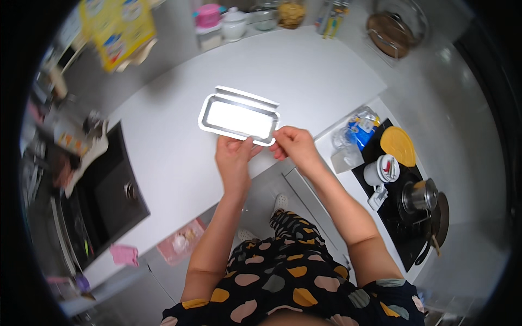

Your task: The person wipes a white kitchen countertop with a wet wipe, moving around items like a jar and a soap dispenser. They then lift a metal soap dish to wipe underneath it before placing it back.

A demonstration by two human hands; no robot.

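A shiny rectangular metal tray (237,118) with rounded corners is held over the white countertop. My left hand (235,159) grips its near long edge, thumb on the rim. At the tray's right near corner, the fingers of my right hand (294,147) pinch the rim. Along the tray's far side runs a narrow metallic strip (247,96); whether it is a second tray beneath or a separate piece, I cannot tell.
The white countertop (171,134) bends right towards a black hob (401,240) with a steel pot (420,195), white container (377,171) and yellow lid (397,146). A dark sink (108,195) lies left. Jars (233,25) line the back; a pink cloth (124,255) hangs at the front edge.
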